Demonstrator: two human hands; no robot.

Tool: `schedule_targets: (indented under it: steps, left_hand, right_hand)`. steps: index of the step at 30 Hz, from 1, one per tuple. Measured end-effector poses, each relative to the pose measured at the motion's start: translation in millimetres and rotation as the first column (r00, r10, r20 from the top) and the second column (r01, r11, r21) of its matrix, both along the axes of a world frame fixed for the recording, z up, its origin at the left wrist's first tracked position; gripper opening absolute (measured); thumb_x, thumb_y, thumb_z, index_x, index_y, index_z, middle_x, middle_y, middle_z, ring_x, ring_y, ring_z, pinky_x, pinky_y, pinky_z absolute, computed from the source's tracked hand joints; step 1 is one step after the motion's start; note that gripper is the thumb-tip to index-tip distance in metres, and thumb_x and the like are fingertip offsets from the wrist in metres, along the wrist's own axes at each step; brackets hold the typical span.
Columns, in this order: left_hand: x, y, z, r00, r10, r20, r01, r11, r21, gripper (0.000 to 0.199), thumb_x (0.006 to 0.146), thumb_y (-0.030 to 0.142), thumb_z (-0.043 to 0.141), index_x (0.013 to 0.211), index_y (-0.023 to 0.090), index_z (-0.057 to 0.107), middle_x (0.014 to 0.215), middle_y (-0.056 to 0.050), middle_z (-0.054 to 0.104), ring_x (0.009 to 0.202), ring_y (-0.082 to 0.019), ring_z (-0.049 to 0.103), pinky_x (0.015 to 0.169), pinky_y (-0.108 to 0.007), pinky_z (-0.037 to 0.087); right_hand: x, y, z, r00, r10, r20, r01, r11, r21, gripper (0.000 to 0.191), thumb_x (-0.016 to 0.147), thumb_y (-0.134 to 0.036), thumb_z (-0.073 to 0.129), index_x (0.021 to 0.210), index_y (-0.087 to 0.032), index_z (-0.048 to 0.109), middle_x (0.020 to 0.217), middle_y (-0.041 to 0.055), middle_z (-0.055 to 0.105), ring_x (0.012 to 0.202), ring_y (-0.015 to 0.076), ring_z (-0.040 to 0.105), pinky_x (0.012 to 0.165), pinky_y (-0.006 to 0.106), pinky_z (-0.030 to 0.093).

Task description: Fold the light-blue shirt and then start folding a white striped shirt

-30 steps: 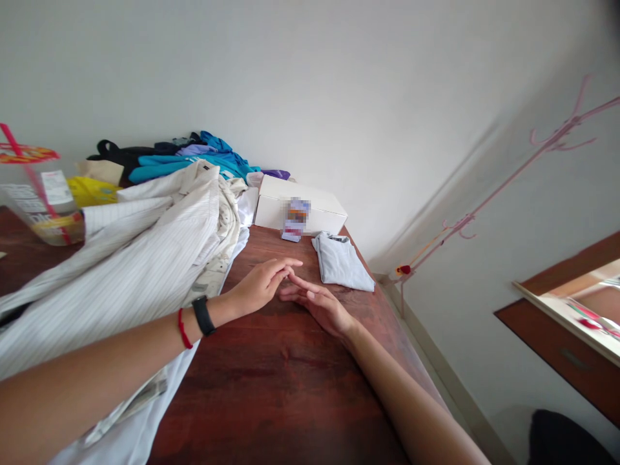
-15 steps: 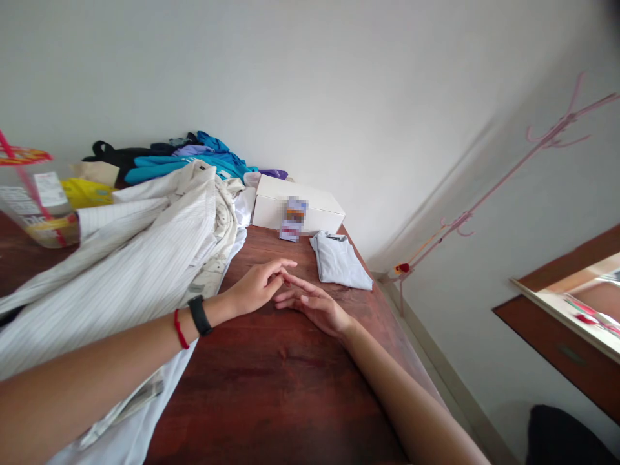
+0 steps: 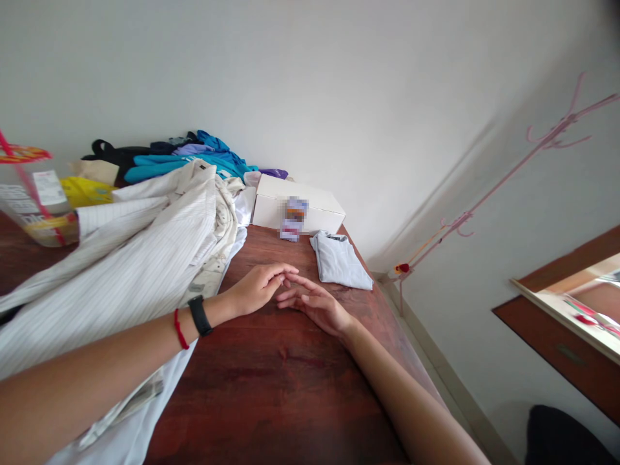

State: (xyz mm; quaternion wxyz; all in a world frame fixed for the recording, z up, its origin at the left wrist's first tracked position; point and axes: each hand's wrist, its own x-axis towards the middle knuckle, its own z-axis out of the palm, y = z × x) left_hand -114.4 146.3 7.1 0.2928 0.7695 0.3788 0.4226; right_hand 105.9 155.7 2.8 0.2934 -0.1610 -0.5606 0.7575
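Note:
My left hand (image 3: 261, 288) and my right hand (image 3: 321, 310) meet above the dark wooden table (image 3: 271, 394), fingertips touching. The left fingers are stretched out and rest on the right index fingertip. My right hand lies palm inward with its fingers extended and apart. Nothing shows in either hand. Just beyond them is a folded light grey garment (image 3: 341, 261). To the left, a white striped shirt (image 3: 159, 242) lies spread over other pale clothes, partly under my left forearm.
Behind the hands stand a white box (image 3: 314, 205) and a small blurred packet (image 3: 292, 223). A heap of blue and dark clothes (image 3: 188, 158) lies by the wall. At far left is a plastic cup (image 3: 41, 206) with a straw. A pink coat stand (image 3: 504, 177) rises beyond the table's right edge.
The left fingers have come down slightly and lie flatter against the right fingertips. The garments and box have not moved.

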Motion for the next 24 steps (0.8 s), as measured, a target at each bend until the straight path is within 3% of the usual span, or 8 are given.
schedule_targets:
  steps: [6, 9, 13, 17, 24]
  left_hand:
    - [-2.9, 4.6, -1.6, 0.998, 0.059, -0.012, -0.058, 0.996, 0.061, 0.032, 0.098, 0.017, 0.042, 0.106, 0.019, 0.073, 0.099, -0.005, 0.077, 0.091, -0.018, 0.072, 0.089, -0.03, 0.055]
    - [-2.5, 4.7, 0.2, 0.996, 0.088, 0.001, -0.088, 0.996, 0.027, 0.031, 0.101, 0.022, 0.043, 0.113, 0.019, 0.071, 0.095, -0.004, 0.077, 0.09, -0.018, 0.072, 0.088, -0.03, 0.055]
    - [-1.4, 4.6, 3.0, 0.995, 0.071, 0.066, -0.067, 0.996, -0.064, 0.027, 0.101, 0.035, 0.052, 0.11, 0.018, 0.071, 0.094, -0.005, 0.078, 0.089, -0.02, 0.074, 0.083, -0.029, 0.055]
    - [-1.2, 5.7, 4.2, 0.994, 0.04, 0.101, -0.027, 0.992, -0.125, 0.03, 0.1, 0.042, 0.056, 0.097, 0.017, 0.073, 0.083, -0.004, 0.078, 0.08, -0.02, 0.074, 0.078, -0.028, 0.055]
    - [-0.2, 5.2, 3.2, 0.995, 0.004, 0.099, 0.013, 0.985, -0.171, 0.032, 0.099, 0.043, 0.056, 0.095, 0.017, 0.074, 0.08, -0.004, 0.077, 0.077, -0.019, 0.073, 0.075, -0.028, 0.054]
  right_hand:
    - [1.1, -0.1, -1.9, 0.999, -0.002, 0.039, 0.003, 1.0, -0.018, 0.044, 0.087, -0.037, 0.074, 0.126, -0.017, 0.071, 0.12, 0.0143, 0.075, 0.113, 0.0284, 0.069, 0.114, 0.05, 0.036]
    - [0.9, -0.3, -1.3, 0.999, -0.01, 0.035, 0.011, 0.999, -0.036, 0.043, 0.088, -0.041, 0.073, 0.125, -0.018, 0.071, 0.118, 0.0136, 0.075, 0.112, 0.0278, 0.069, 0.113, 0.048, 0.037]
    - [2.6, 4.1, -1.4, 0.998, -0.056, -0.018, 0.052, 0.984, -0.173, 0.041, 0.096, -0.059, 0.058, 0.113, -0.023, 0.067, 0.11, 0.01, 0.077, 0.106, 0.0259, 0.071, 0.106, 0.046, 0.044]
    - [5.1, 9.7, -1.9, 0.989, -0.136, -0.05, 0.116, 0.951, -0.287, 0.05, 0.093, -0.073, 0.051, 0.092, -0.024, 0.06, 0.097, 0.0057, 0.075, 0.098, 0.0257, 0.072, 0.093, 0.044, 0.051]
    - [3.2, 8.1, 2.2, 0.984, -0.159, -0.081, 0.129, 0.947, -0.293, 0.069, 0.089, -0.086, 0.038, 0.07, -0.022, 0.053, 0.076, 0.0028, 0.062, 0.08, 0.0223, 0.064, 0.086, 0.042, 0.053]
